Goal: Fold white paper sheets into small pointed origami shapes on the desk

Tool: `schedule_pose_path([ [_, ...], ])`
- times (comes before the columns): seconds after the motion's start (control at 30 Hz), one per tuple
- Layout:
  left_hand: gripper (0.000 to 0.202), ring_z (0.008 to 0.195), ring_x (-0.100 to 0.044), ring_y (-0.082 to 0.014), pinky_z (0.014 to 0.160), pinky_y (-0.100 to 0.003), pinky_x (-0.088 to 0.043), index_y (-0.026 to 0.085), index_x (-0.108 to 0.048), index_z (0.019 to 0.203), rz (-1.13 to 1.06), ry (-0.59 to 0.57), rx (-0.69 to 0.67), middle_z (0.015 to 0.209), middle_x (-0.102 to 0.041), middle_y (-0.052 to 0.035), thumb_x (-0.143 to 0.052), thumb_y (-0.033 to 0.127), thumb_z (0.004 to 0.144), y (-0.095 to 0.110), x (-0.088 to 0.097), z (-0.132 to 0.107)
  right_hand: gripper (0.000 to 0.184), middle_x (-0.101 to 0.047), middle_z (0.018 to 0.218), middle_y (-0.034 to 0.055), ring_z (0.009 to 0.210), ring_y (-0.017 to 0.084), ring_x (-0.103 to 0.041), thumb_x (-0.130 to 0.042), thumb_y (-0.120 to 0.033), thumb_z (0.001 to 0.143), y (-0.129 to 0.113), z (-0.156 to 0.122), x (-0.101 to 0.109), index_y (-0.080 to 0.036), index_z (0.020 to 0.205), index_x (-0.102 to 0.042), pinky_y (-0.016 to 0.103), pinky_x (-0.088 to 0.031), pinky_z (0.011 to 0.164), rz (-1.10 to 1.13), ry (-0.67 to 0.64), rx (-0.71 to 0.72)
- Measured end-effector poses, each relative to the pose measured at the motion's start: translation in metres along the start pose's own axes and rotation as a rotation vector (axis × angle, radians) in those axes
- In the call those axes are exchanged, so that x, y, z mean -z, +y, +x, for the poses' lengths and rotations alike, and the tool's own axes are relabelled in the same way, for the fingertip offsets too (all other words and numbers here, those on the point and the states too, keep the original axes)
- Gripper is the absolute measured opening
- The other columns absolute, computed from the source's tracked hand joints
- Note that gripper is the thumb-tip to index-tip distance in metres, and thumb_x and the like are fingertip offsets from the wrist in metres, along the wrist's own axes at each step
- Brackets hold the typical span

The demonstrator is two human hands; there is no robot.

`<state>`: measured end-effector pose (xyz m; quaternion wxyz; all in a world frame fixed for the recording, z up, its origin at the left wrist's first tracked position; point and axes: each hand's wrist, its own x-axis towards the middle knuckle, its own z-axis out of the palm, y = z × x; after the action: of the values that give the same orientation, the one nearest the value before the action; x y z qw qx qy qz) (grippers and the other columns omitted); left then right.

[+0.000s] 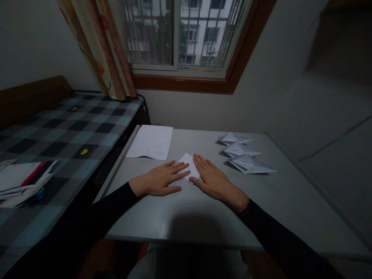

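Observation:
A small folded sheet of white paper (189, 162) lies flat on the table in front of me, partly covered by both hands. My left hand (162, 177) rests palm down at its left side, fingers spread, the fingertips touching the paper. From the right, my right hand (212, 180) lies flat over the paper's right edge, with the fingers stretched out and the thumb apart. Neither hand grips anything. Farther right stand several folded paper boats (251, 164), lined up one behind another.
White paper sheets (152, 141) lie at the back left of the pale table (180, 217). A bed with a checked cover (95, 133) adjoins on the left, bearing a pile of papers (20, 182). Behind the table are a wall, a barred window (200, 35) and a curtain (107, 50).

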<state>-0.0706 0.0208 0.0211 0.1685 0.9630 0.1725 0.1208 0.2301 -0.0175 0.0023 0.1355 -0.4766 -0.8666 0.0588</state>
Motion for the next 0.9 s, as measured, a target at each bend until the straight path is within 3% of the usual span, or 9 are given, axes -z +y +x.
schedule_pose_path([
  [0.23,0.076,0.17,-0.035,-0.0304,0.143,-0.055,-0.022,0.029,-0.03,0.18,0.034,0.0,0.075,0.184,-0.033,-0.0117,-0.059,0.053,0.114,-0.001,-0.003,0.0,0.083,-0.034,0.182,0.0226,0.171,0.037,-0.033,-0.051,-0.063,0.114,0.002,-0.005,0.007,-0.015,0.179,-0.03,0.065,-0.03,0.138,0.006,0.012,0.035],
  [0.37,0.068,0.162,-0.05,-0.0313,0.136,-0.05,-0.039,0.023,-0.046,0.172,0.065,0.06,0.112,0.177,-0.047,-0.0144,-0.061,0.052,0.112,-0.005,-0.003,0.001,0.085,-0.032,0.184,0.0185,0.172,0.036,-0.03,-0.064,-0.058,0.11,0.005,-0.004,0.012,-0.02,0.179,-0.032,0.067,-0.024,0.14,0.047,0.004,0.145],
  [0.47,0.051,0.152,-0.062,-0.0299,0.126,-0.047,-0.052,0.021,-0.06,0.161,0.108,0.107,0.105,0.168,-0.059,-0.0137,-0.055,0.045,0.116,-0.011,-0.005,0.001,0.082,-0.044,0.18,0.0168,0.166,0.035,-0.043,-0.072,-0.05,0.107,0.005,-0.001,0.016,-0.023,0.177,-0.037,0.068,-0.027,0.139,0.09,0.01,0.214],
  [0.57,0.04,0.14,-0.072,-0.0279,0.117,-0.045,-0.059,0.023,-0.069,0.151,0.141,0.156,0.082,0.159,-0.068,-0.0106,-0.05,0.037,0.118,-0.015,-0.007,0.001,0.051,-0.066,0.161,0.0137,0.148,0.033,-0.063,-0.067,-0.034,0.11,0.004,0.002,0.018,-0.027,0.161,-0.061,0.068,-0.035,0.134,0.128,0.062,0.237],
  [0.67,0.034,0.125,-0.078,-0.0257,0.105,-0.041,-0.064,0.025,-0.073,0.141,0.126,0.193,0.097,0.146,-0.076,-0.0082,-0.049,0.033,0.118,-0.014,-0.005,0.001,0.027,-0.079,0.128,0.0121,0.12,0.031,-0.072,-0.058,-0.028,0.114,0.004,0.006,0.019,-0.026,0.13,-0.079,0.061,-0.053,0.116,0.196,0.126,0.226],
  [0.8,0.028,0.109,-0.078,-0.0252,0.095,-0.039,-0.063,0.021,-0.075,0.123,0.057,0.26,0.176,0.118,-0.08,-0.0097,-0.052,0.036,0.118,-0.011,-0.003,0.003,0.021,-0.077,0.103,0.0095,0.101,0.028,-0.071,-0.059,-0.029,0.114,0.004,0.009,0.018,-0.023,0.107,-0.077,0.049,-0.057,0.097,0.356,0.16,0.144],
  [0.9,0.024,0.104,-0.077,-0.025,0.093,-0.04,-0.062,0.02,-0.069,0.131,-0.015,0.338,0.283,0.115,-0.08,-0.0094,-0.058,0.034,0.115,-0.01,-0.005,0.006,0.01,-0.076,0.1,0.0074,0.093,0.026,-0.07,-0.064,-0.028,0.11,0.004,0.009,0.015,-0.022,0.109,-0.072,0.043,-0.056,0.089,0.475,0.18,-0.002],
])
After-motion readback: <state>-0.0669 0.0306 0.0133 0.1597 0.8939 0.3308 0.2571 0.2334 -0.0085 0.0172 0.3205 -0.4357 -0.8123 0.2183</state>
